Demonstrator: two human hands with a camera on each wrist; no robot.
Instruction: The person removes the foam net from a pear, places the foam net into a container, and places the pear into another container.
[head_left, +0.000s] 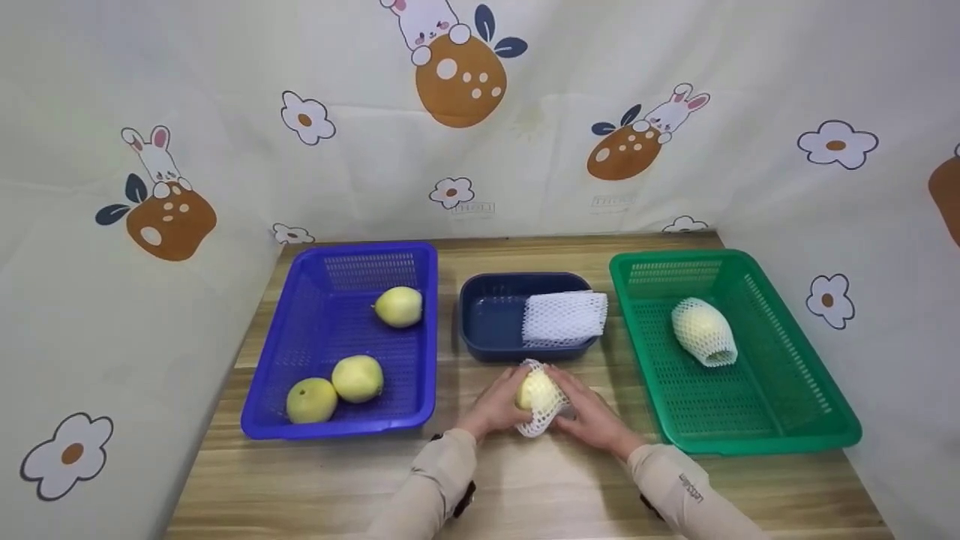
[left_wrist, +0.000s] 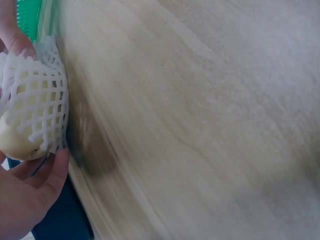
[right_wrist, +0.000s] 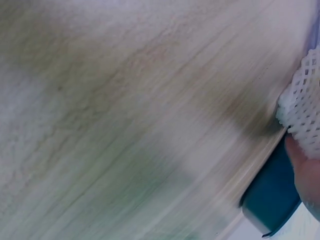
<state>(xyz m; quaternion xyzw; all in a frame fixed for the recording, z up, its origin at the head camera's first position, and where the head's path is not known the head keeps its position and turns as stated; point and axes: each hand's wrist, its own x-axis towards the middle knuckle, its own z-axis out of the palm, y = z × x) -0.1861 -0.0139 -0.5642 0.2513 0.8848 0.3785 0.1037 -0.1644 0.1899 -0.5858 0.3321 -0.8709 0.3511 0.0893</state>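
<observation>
Both hands are at a round yellow-green fruit (head_left: 531, 393) partly inside a white foam net sleeve (head_left: 551, 411), at the middle of the table. My left hand (head_left: 495, 405) grips the fruit and net from the left. From the right, my right hand (head_left: 594, 420) holds the netted side with fingers and thumb. In the left wrist view, the net (left_wrist: 42, 102) covers much of the fruit, while a bare end (left_wrist: 17, 142) shows by the left fingers. The right wrist view catches only part of the net (right_wrist: 305, 107) and the right hand (right_wrist: 307, 180) at its edge.
A blue basket (head_left: 264, 375) at left holds three bare fruits. Behind the hands, a dark blue tub (head_left: 491, 352) holds flat white foam nets (head_left: 564, 319). The green basket (head_left: 652, 397) at right has one netted fruit (head_left: 703, 330). Patterned cloth (head_left: 360, 180) surrounds the wooden table (head_left: 300, 495).
</observation>
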